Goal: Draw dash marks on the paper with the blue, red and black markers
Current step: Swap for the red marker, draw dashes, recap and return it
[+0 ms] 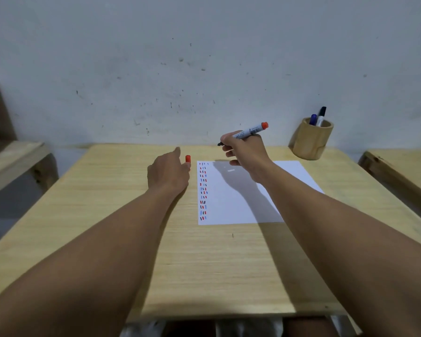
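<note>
A white sheet of paper (241, 205) lies on the wooden table (122, 215), with columns of blue, red and black dash marks (203, 190) down its left edge. My right hand (247, 154) hovers above the paper's far edge, holding the uncapped red marker (250, 131) with its tip pointing left. The marker's red cap (188, 158) stands upright on the table just left of the paper. My left hand (168, 173) rests beside the cap, its fingers touching or nearly touching it. The blue marker (313, 119) and black marker (321, 115) stand in a wooden cup (310, 142).
The wooden cup sits at the table's far right corner against a grey wall (204, 69). Wooden furniture edges show at the left (12, 156) and at the right (399, 171).
</note>
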`<state>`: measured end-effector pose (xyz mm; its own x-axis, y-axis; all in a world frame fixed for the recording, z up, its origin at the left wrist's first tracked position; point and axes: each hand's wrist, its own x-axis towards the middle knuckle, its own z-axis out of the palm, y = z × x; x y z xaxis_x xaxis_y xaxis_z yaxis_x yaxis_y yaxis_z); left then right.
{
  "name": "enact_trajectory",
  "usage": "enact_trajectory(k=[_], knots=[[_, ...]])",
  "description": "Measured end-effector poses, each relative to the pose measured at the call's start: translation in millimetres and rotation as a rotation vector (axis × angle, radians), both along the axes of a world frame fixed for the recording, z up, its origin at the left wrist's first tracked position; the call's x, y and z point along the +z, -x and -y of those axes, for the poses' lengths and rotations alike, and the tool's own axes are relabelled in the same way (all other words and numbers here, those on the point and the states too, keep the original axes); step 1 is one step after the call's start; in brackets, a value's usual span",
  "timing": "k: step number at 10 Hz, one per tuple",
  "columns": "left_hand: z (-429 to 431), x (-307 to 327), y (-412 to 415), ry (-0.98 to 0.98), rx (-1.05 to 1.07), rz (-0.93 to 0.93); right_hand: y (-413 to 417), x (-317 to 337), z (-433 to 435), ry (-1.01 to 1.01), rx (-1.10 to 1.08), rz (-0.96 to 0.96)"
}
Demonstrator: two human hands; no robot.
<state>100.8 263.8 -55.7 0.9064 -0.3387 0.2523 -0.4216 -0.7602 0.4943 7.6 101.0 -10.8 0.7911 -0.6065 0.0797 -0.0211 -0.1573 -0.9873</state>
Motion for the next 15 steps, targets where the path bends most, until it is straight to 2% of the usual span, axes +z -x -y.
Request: enact_trajectory(k=[1, 2, 3, 6, 8, 15], knots=[[-6, -10, 9, -0.24, -0.024, -0.035, -5, -7, 1, 0.068, -0.015, -0.026], [-7, -16, 14, -0.387, -0.07, -0.093, -13, -15, 2, 0.132, -0.042, -0.057], [-8, -18, 17, -0.436, -0.102, -0.074, -22, -22, 2, 0.204, -0.066, -0.091], [-20, -18, 10, -0.481, -0.174, -0.081, -35, -45, -2, 0.268, -0.158, -0.151], [-20, -17, 12, -0.516, -0.14, -0.136, -34, -52, -2, 0.306, -0.157, -0.152], [-21, -16, 15, -0.518, -0.135, -0.136, -37, -55, 0, 0.367, -0.134, -0.149]])
